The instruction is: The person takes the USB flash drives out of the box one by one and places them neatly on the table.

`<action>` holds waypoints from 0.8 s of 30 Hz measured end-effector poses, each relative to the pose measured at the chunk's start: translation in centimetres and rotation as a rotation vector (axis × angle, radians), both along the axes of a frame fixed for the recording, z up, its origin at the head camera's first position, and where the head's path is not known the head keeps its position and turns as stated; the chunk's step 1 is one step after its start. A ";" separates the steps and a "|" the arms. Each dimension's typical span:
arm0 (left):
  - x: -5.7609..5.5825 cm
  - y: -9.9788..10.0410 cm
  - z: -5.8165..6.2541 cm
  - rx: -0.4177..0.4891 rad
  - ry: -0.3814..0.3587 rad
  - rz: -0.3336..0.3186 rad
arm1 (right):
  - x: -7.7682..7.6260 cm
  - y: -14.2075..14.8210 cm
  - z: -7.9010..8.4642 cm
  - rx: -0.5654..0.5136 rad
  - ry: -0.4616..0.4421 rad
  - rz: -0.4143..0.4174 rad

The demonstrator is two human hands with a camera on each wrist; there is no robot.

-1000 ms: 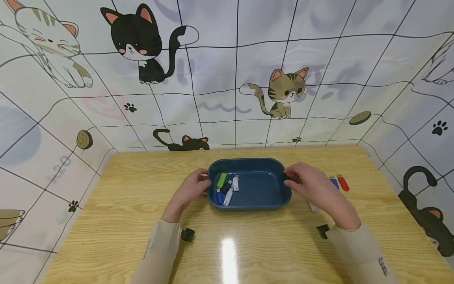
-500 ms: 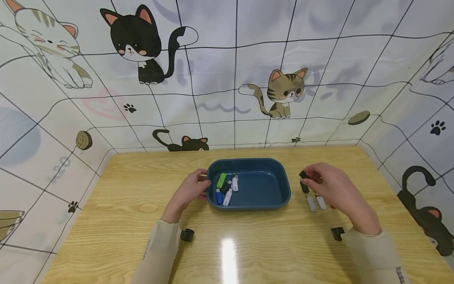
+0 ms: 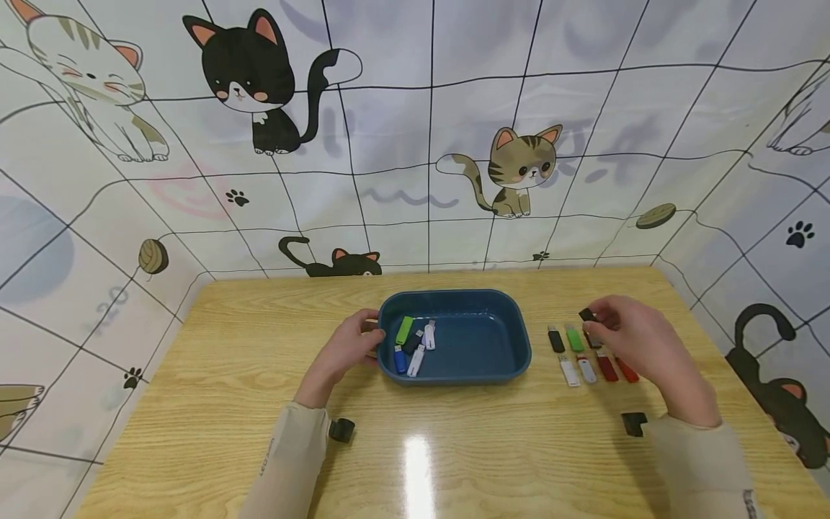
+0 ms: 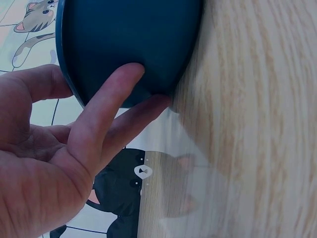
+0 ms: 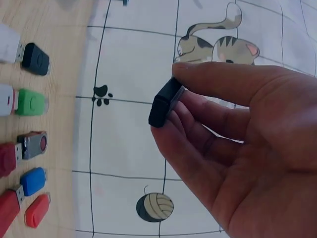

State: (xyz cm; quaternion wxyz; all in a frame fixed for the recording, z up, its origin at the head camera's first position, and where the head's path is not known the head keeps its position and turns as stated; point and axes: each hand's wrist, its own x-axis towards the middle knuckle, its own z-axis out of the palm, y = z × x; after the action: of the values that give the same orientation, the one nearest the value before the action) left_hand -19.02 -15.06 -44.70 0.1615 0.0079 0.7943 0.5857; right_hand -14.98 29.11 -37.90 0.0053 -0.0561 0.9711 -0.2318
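My right hand (image 3: 632, 335) pinches a black USB stick (image 5: 166, 101) between thumb and fingertips, raised above two rows of USB sticks. In the back row are a black stick (image 3: 555, 341), a green stick (image 3: 574, 339), a metal swivel stick (image 5: 33, 144), a blue stick (image 5: 33, 181) and a red stick (image 5: 37, 210). Two whitish sticks, a dark red stick (image 3: 607, 368) and a red one form the front row. My left hand (image 3: 345, 346) holds the left end of a dark blue tray (image 3: 454, 379), thumb and fingers against its curved wall.
Inside the tray's left part lie several USB sticks: a green one (image 3: 404, 330), a dark one (image 3: 413, 342), a blue one (image 3: 400, 359) and two white ones. A wooden table (image 3: 272, 317) bears everything. A cat-printed cloth (image 3: 402, 144) stands behind and at both sides.
My right hand has moved right with the black USB stick, from the tray's right rim to above the sticks on the table, uncovering more of the rows. My left hand stays at the tray.
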 end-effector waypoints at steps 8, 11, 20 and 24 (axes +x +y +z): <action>0.0 0.0 0.1 -0.008 0.000 0.004 | -0.2 2.4 -0.7 0.027 -0.056 -0.048; 0.0 -0.1 0.0 -0.010 0.002 0.001 | -0.3 3.4 -0.9 0.041 -0.087 -0.070; 0.0 -0.1 -0.2 -0.014 0.008 -0.003 | -0.7 5.4 -1.4 0.065 -0.177 -0.108; 0.0 -0.1 -0.1 -0.010 0.011 -0.004 | -0.7 6.3 -1.5 0.056 -0.211 -0.104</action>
State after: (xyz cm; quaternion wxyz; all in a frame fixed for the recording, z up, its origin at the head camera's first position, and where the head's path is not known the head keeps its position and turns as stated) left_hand -18.97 -15.20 -44.82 0.1582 0.0120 0.7981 0.5813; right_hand -15.67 35.41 -39.37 0.0972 0.0192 0.9728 -0.2092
